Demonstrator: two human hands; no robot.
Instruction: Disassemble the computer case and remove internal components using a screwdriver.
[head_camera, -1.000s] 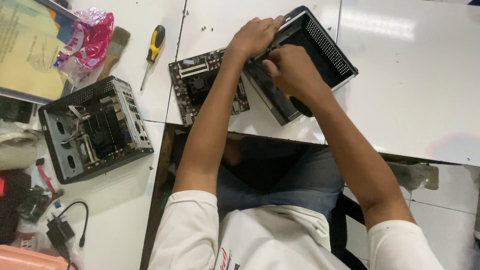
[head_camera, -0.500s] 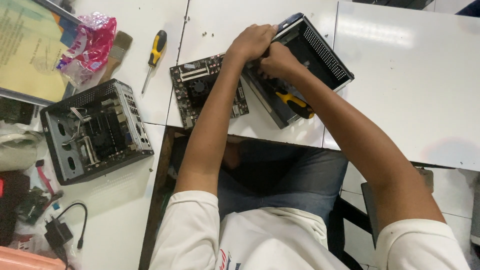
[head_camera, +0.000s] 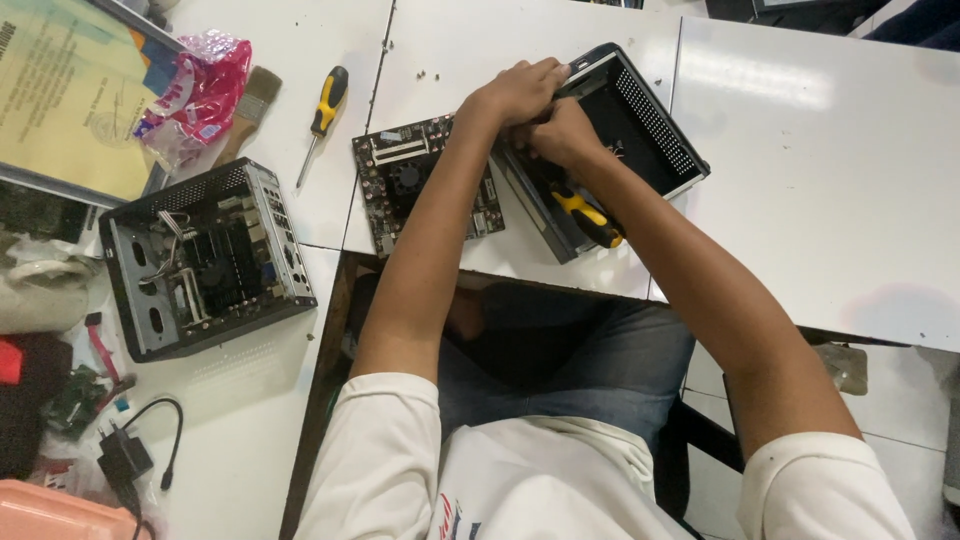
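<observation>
**Both hands at the rim of an open black case**

At the far left of the white table (head_camera: 850, 180) lies a yellowish printed sheet (head_camera: 65, 100), with a crumpled pink plastic bag (head_camera: 195, 90) and a wooden-handled brush (head_camera: 250, 105) just beside it. Below these stands an open small computer chassis (head_camera: 205, 260), its cables and metal frame showing. Lower left, a black power adapter (head_camera: 125, 455) with its cord lies near the table edge.

A yellow-and-black screwdriver (head_camera: 322, 112) rests on the table between the brush and a bare circuit board (head_camera: 425, 185), which lies flat, partly under the person's left forearm.

The left hand (head_camera: 515, 92) sits on the near-left rim of the black case (head_camera: 650, 130), fingers curled and closed over the edge. The right hand (head_camera: 562, 135) is pressed just beside it, touching it, fingers bunched tight at the case's inner wall; whether they pinch something small cannot be told. A second screwdriver (head_camera: 590, 215), yellow-handled with black grip, lies along the case's near side under the right wrist; the hand does not visibly grip it.

The black case lies open, tilted across the seam of two table tops, its perforated wall towards the right.
</observation>
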